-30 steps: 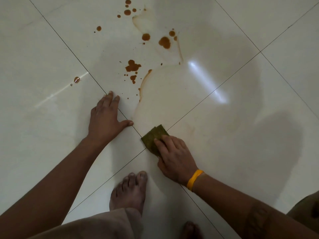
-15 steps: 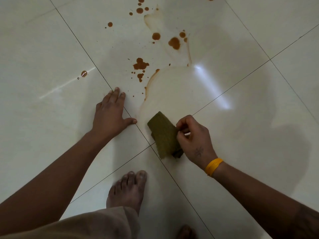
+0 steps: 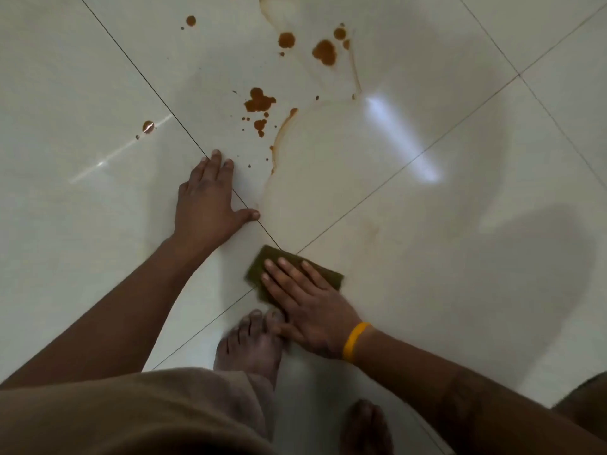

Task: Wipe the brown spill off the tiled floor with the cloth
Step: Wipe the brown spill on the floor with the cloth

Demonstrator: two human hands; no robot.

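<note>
— Olive-green cloth [image 3: 323, 272]: where does it lie?
— Flat on the floor [image 3: 460, 244], at the crossing of the tile joints; the right hand [image 3: 308, 307] presses on it, fingers straight and slightly spread.
— The other hand?
— The left hand [image 3: 207, 205] rests palm-down on the tile, fingers straight, thumb out; it holds nothing.
— The spill [image 3: 259, 101]?
— Brown blots beyond the left hand, well apart from the cloth; a bare foot [image 3: 249, 346] sits just beside the right hand.

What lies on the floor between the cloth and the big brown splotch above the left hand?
In the head view, mostly bare wiped tile, a grout line and a thin brown edge streak lie between the cloth and the splotch.
</note>
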